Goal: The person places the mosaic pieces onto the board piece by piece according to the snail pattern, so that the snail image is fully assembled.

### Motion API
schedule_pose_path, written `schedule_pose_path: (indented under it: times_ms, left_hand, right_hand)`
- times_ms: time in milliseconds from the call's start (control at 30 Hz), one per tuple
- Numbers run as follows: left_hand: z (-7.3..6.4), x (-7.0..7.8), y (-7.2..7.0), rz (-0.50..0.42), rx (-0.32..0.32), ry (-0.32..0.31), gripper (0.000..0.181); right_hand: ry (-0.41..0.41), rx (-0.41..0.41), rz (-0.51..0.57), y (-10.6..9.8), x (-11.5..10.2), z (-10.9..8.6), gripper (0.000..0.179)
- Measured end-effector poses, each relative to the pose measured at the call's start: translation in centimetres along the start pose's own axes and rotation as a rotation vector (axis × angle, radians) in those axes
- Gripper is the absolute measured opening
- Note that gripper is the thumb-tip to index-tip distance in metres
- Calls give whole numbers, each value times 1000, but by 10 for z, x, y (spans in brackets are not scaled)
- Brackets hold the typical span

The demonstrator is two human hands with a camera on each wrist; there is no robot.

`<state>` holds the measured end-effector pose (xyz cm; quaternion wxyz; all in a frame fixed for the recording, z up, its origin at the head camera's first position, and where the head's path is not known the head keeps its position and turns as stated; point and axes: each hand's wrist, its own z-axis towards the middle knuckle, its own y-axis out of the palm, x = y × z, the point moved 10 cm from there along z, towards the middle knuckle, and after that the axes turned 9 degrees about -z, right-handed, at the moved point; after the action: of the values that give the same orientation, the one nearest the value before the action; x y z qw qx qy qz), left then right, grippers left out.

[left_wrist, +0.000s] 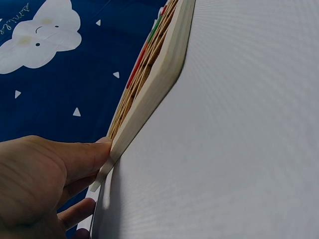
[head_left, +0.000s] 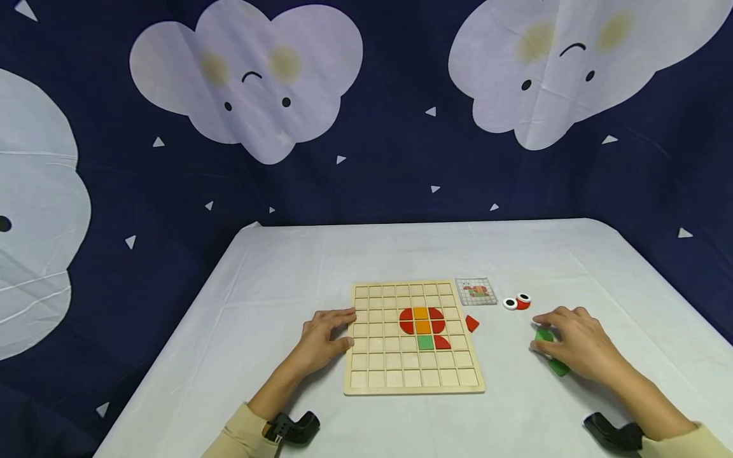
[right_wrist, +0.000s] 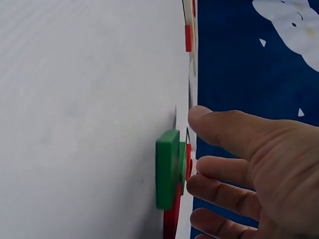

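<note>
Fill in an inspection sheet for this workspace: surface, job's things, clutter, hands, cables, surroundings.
Surface: white cloth, faintly creased.
Job's things: gridded board with colored pieces set in; pattern card beside its upper right corner; loose red piece by its right edge; two eye pieces farther right; green pieces near the right hand.
Clutter: nothing seen.
Hands: left hand touches the board's left edge; right at the green pieces, contact unclear.
Cables: nothing seen.
Surroundings: navy cloud-print backdrop.
</note>
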<state>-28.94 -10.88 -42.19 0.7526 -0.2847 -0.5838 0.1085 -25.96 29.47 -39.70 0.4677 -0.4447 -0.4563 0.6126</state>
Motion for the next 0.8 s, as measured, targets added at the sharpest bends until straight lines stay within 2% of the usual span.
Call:
schedule_pose_path:
  times_ms: [433, 800]
  left_hand:
    - [-1, 0, 1, 0, -1, 5, 46]
    - [0, 1, 0, 17, -2, 16, 46]
  right_hand:
    - [9, 15, 53, 3, 19, -7, 39]
    - [8, 20, 85, 4, 21, -8, 28]
